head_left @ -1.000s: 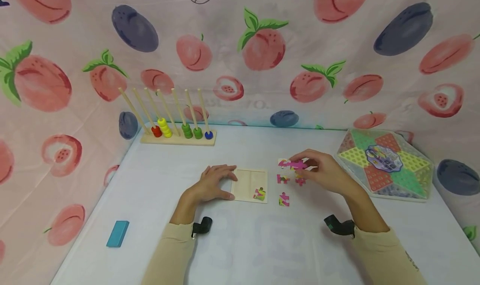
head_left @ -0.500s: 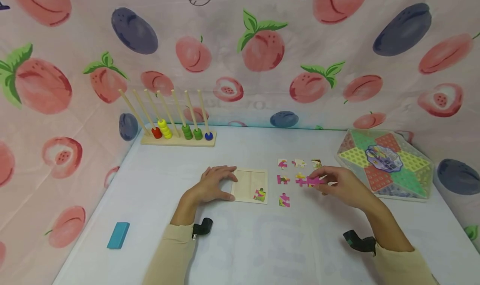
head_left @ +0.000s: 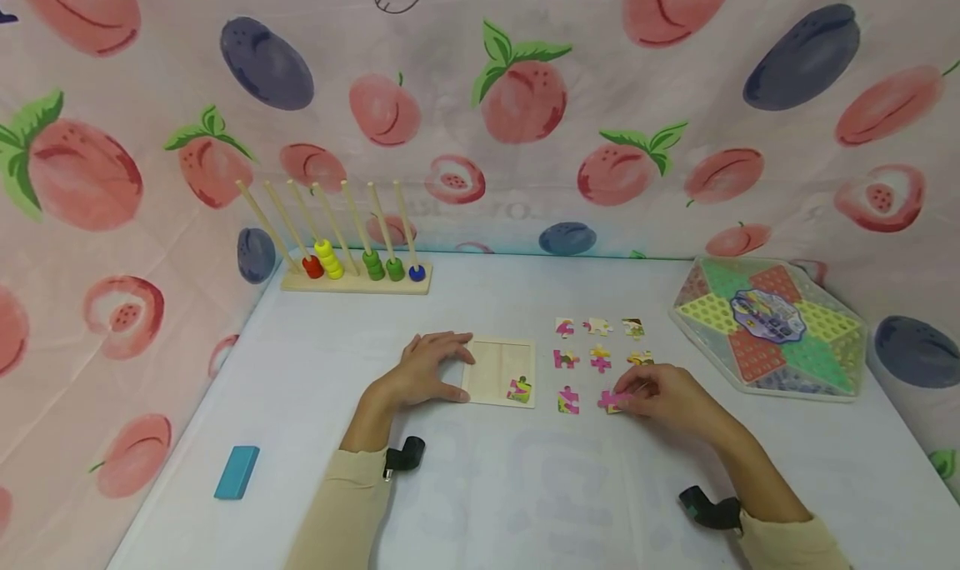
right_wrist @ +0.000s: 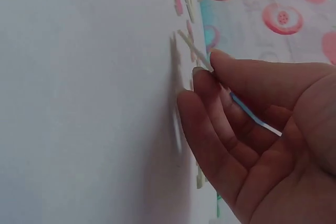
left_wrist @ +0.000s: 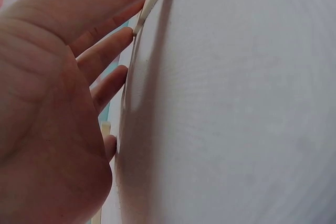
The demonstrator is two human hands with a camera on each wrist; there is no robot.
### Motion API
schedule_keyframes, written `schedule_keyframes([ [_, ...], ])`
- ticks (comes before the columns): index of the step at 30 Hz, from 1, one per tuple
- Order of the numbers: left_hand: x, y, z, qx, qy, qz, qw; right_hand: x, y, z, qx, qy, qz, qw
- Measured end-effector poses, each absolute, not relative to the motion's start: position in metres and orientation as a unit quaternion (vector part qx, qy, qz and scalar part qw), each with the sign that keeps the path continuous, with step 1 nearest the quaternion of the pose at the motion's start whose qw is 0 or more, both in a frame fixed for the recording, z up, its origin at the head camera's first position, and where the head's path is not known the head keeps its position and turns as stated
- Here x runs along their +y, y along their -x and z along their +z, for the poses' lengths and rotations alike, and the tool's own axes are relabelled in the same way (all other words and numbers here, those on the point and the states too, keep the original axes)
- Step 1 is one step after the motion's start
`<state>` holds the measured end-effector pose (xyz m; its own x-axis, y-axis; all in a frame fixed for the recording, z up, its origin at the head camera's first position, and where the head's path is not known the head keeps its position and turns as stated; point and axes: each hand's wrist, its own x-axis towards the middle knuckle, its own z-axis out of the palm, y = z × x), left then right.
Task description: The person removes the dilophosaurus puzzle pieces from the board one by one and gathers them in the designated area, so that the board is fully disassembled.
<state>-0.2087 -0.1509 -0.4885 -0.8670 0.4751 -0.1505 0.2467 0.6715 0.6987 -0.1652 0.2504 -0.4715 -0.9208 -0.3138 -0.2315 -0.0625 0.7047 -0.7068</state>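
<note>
A shallow wooden puzzle tray [head_left: 483,374] lies on the table, with one pink-and-green puzzle piece [head_left: 519,389] in its lower right corner. My left hand [head_left: 422,368] rests along the tray's left edge, its thumb and fingertips touching it, fingers fairly straight in the left wrist view. To the right of the tray, my right hand [head_left: 667,397] pinches a pink jigsaw piece [head_left: 611,401] between thumb and fingers, low over the table and tilted in the right wrist view. Loose jigsaw pieces stand in rows nearby, including a pink piece [head_left: 568,401] and a yellow-pink piece [head_left: 601,358].
A wooden bead abacus [head_left: 356,280] with upright rods stands at the back left. At the right lies a hexagonal box [head_left: 768,324] with coloured triangles. A blue block [head_left: 237,472] is at the left front. A fruit-print cloth [head_left: 480,112] hangs behind.
My right hand has brought pieces from the top row down toward the bottom row, with pieces now lying at the right of the top and middle rows. The left hand stays put.
</note>
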Motion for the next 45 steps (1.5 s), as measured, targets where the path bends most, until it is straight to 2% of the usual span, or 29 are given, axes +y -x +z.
schedule_keyframes([
  [21, -0.151, 0.208, -0.49, 0.898, -0.199, 0.358, 0.161, 0.235, 0.161, -0.472, 0.921, 0.045, -0.341, 0.181],
  [34, -0.151, 0.209, -0.489, 0.9, -0.198, 0.354, 0.163, 0.231, 0.164, -0.475, 0.943, 0.064, -0.293, 0.147],
  [45, -0.151, 0.209, -0.489, 0.9, -0.199, 0.352, 0.162, 0.229, 0.165, -0.474, 0.948, 0.07, -0.275, 0.146],
])
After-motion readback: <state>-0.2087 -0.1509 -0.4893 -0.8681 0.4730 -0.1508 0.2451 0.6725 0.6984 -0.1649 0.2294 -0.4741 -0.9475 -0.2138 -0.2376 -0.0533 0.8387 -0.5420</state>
